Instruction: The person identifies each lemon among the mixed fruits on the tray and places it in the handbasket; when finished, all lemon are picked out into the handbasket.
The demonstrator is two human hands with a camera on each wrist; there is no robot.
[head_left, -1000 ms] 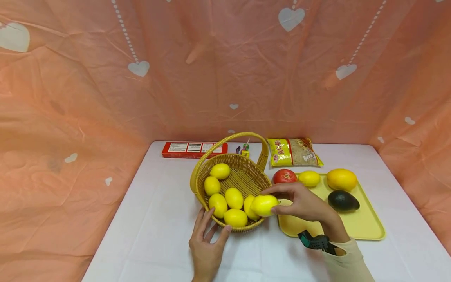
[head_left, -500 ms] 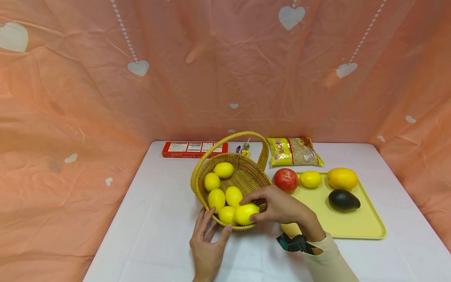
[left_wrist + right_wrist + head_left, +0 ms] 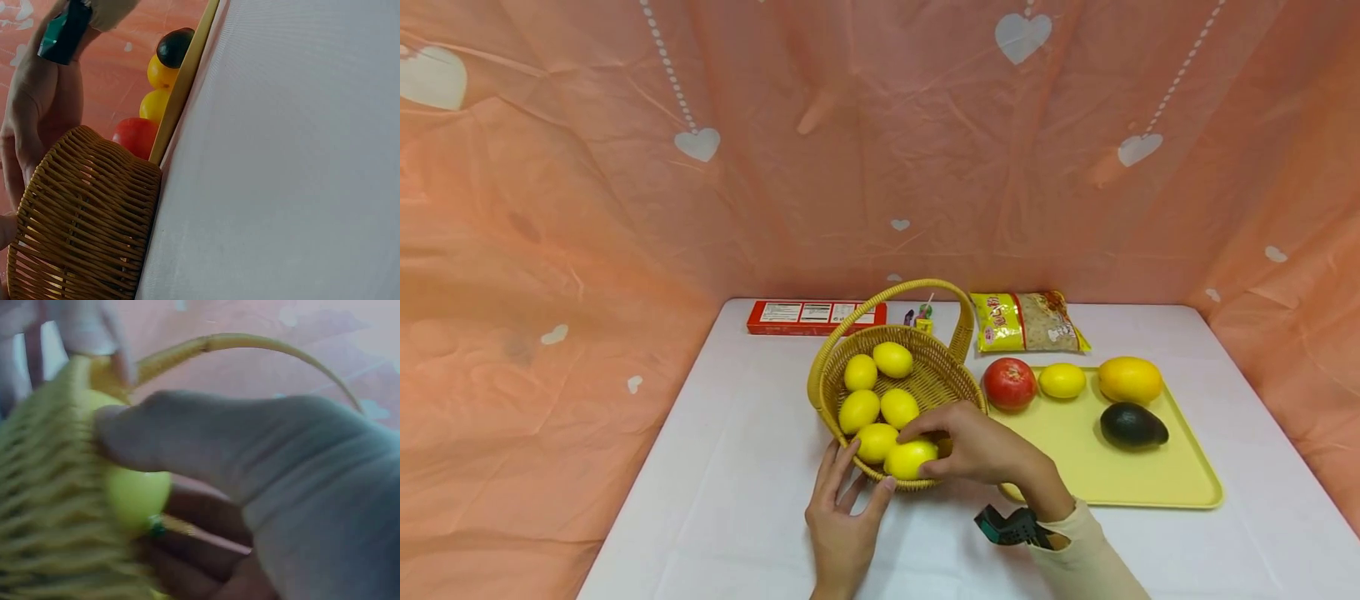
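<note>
A woven basket with a tall arched handle holds several yellow lemons. My right hand reaches over its right rim and pinches one lemon between thumb and fingers, low in the basket against the near wall. In the right wrist view that lemon shows under the thumb, just inside the rim. My left hand holds the basket's near-left rim, its thumb and index fingertip on the edge. From the left wrist, the basket's wickerwork hides most of the inside.
To the right lies a yellow tray with a lemon, a larger yellow-orange fruit and an avocado. A pomegranate sits at its left corner. Behind are a red box, small candies and a food packet.
My right hand has moved left and down into the basket with its lemon. The other lemons have shifted and rolled there. The left hand stays at the rim.
</note>
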